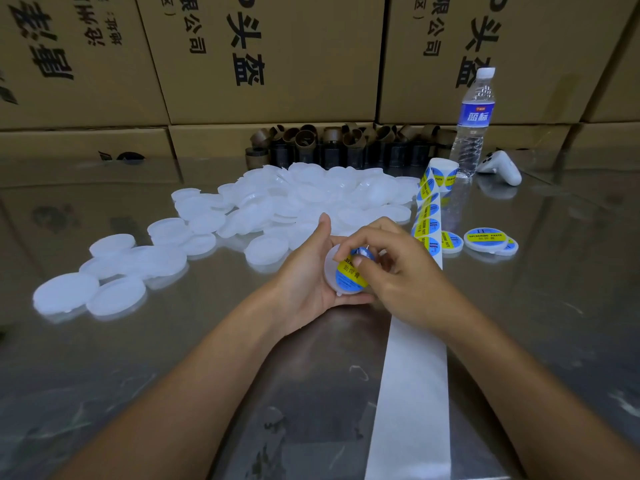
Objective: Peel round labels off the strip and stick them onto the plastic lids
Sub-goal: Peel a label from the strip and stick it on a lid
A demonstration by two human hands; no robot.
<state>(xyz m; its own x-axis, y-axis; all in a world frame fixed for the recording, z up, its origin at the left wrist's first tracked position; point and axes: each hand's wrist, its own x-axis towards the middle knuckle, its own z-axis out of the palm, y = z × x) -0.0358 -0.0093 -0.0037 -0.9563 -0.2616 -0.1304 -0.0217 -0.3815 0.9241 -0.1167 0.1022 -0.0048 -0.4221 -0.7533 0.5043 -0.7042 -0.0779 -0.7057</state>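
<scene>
Fingers of L hand (304,289) round lid (329,269), palm up; R hand (398,268) fingers in pinch on label (349,277)

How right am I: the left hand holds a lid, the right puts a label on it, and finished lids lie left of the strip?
One slip: the head view shows the finished lids right of the strip, not left. The left hand does hold a lid; the right hand puts a label on it.
</scene>
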